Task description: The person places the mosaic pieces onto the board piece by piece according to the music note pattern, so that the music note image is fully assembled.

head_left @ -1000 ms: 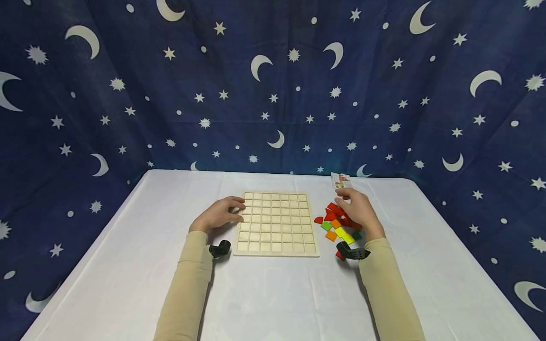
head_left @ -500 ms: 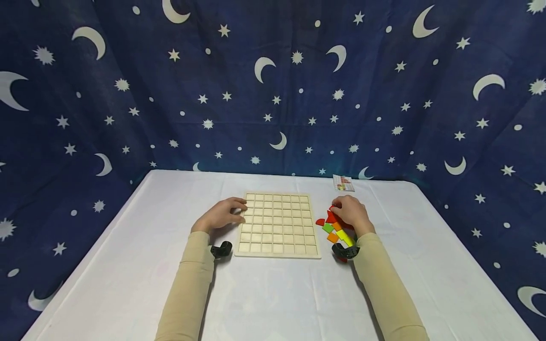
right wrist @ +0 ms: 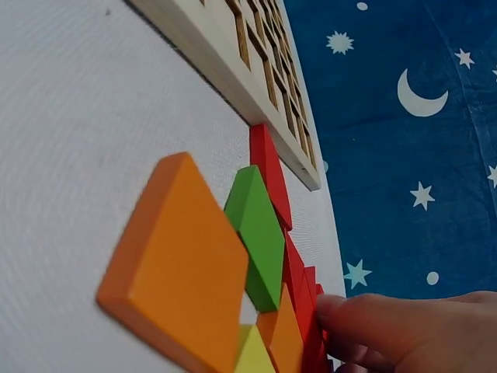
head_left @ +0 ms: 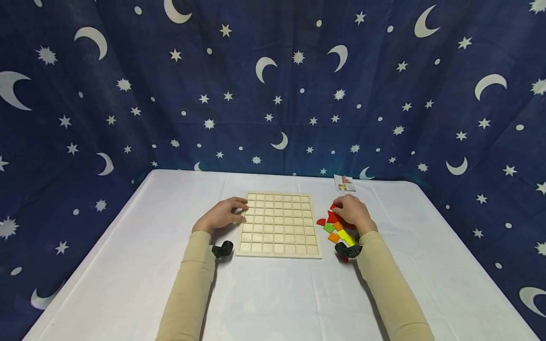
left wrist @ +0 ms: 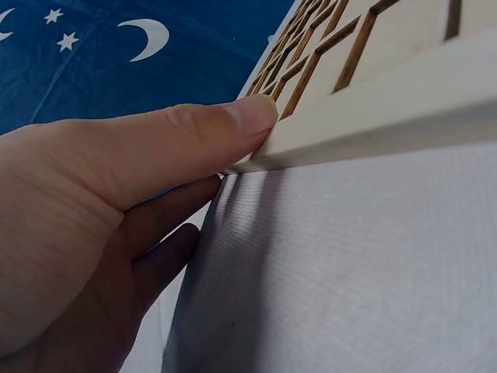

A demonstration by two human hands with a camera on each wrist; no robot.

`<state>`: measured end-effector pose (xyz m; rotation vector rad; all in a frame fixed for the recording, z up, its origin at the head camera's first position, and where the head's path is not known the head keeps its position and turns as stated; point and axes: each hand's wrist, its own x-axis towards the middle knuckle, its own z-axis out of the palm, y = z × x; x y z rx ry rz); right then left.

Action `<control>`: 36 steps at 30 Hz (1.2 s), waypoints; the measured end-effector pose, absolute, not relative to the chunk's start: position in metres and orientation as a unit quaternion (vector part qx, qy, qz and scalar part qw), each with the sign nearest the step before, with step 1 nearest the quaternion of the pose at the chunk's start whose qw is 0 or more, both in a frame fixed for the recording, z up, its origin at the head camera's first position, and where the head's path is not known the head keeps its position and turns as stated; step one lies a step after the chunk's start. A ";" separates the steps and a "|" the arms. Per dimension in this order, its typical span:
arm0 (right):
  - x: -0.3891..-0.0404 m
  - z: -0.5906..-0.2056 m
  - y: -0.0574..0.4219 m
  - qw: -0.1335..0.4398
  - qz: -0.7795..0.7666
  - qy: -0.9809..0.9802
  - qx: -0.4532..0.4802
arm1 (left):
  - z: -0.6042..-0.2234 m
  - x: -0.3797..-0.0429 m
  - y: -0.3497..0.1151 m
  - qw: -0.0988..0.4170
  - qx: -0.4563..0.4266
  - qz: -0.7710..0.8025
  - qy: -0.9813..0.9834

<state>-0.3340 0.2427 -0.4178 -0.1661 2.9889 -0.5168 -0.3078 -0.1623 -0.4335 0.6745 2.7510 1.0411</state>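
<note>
A pale wooden board with a grid of square recesses [head_left: 279, 257] lies flat on the white table. My left hand [head_left: 222, 214] rests at its left edge, and in the left wrist view the thumb [left wrist: 252, 116] touches the rim. Right of the board, my right hand [head_left: 353, 211] is over a heap of coloured tiles, with thumb and forefinger round a red tile [head_left: 333, 207]. Other fingers hide part of the heap. Around it lie a rounded red tile [head_left: 321, 221], a green tile [head_left: 329, 228], an orange square tile [head_left: 333, 237] and yellow tiles [head_left: 343, 235].
A small printed card [head_left: 344, 183] lies near the table's back edge, behind the right hand. Another red tile [head_left: 344, 259] shows under the right wrist's black camera mount [head_left: 347, 250]. A dark blue curtain [head_left: 239, 94] with moons and stars hangs behind the white table [head_left: 273, 303].
My right hand has come down and toward the board from above the heap, its thumb and forefinger closing on a red tile. My left hand stays at the board's edge.
</note>
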 end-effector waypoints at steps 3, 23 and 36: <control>-0.334 -0.417 0.242 0.052 -0.170 0.983 -0.055 | -0.433 -0.308 -0.162 0.061 0.223 0.342 0.911; -0.351 -0.404 0.201 0.034 -0.209 0.963 -0.169 | -0.431 -0.308 -0.161 0.063 0.219 0.343 0.911; -0.359 -0.412 0.152 0.046 -0.185 0.945 -0.266 | -0.432 -0.307 -0.162 0.067 0.215 0.347 0.911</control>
